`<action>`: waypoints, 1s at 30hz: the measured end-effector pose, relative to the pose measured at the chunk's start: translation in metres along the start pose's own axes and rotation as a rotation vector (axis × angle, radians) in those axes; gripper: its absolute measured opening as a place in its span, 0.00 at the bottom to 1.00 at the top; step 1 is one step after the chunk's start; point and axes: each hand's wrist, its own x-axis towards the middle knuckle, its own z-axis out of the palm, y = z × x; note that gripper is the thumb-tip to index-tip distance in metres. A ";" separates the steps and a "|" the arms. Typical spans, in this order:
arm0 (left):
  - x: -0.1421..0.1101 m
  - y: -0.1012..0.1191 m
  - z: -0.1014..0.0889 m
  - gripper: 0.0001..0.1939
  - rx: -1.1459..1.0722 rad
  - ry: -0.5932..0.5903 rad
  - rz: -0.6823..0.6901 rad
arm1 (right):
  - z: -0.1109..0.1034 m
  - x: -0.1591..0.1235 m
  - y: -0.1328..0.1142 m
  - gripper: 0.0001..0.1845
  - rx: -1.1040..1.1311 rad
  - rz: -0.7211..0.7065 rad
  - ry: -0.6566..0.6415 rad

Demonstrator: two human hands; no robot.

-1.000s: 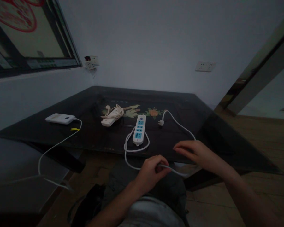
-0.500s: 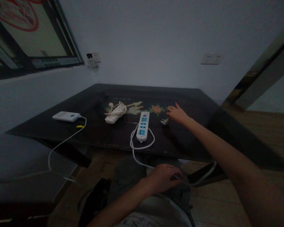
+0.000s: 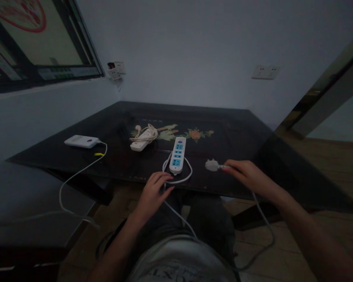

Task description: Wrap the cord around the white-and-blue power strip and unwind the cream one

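Observation:
A white power strip with blue sockets lies on the dark glass table, its white cord looped round its near end and running off the table edge into my lap. My right hand pinches the cord just behind its white plug, which lies on the table to the right of the strip. My left hand rests at the near table edge with its fingers spread, touching the cord loop.
A second, cream power strip with its cord bundled lies behind the first. A white power bank sits at the table's left, its cable hanging down. Wall sockets are behind the table.
My right hand took the plug from the far side of the table and pulled it nearer. My left hand let go of the cord in my lap and moved up to the loop.

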 end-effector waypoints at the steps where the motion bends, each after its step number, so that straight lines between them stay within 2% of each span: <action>1: 0.000 -0.010 -0.001 0.10 0.036 -0.027 0.017 | 0.007 -0.007 -0.012 0.18 0.074 -0.002 0.030; 3: 0.000 -0.024 0.000 0.07 0.056 -0.063 0.058 | 0.025 -0.017 -0.034 0.17 0.185 -0.002 0.051; 5: 0.001 -0.030 0.005 0.06 0.025 -0.050 0.065 | 0.048 -0.021 -0.054 0.13 0.249 -0.008 0.063; 8: 0.004 -0.027 0.008 0.06 -0.061 0.013 -0.035 | 0.083 -0.018 -0.074 0.09 0.224 0.002 0.037; 11: 0.008 -0.018 0.008 0.07 -0.161 0.018 -0.160 | 0.107 -0.009 -0.086 0.08 0.124 0.097 0.049; 15: 0.011 -0.010 0.007 0.06 -0.248 0.048 -0.155 | 0.121 0.008 -0.096 0.12 0.016 0.261 0.068; 19: 0.009 -0.008 0.008 0.06 -0.288 0.016 -0.105 | 0.132 0.022 -0.105 0.12 0.038 0.301 0.086; 21: 0.009 -0.009 0.009 0.08 -0.327 0.017 -0.152 | 0.140 0.026 -0.109 0.12 0.099 0.309 0.121; 25: 0.018 -0.010 0.010 0.15 -0.435 0.064 -0.347 | 0.156 0.030 -0.111 0.12 0.248 0.303 0.213; 30: 0.028 -0.009 0.013 0.16 -0.471 -0.034 -0.443 | 0.163 0.030 -0.106 0.10 0.444 0.182 0.321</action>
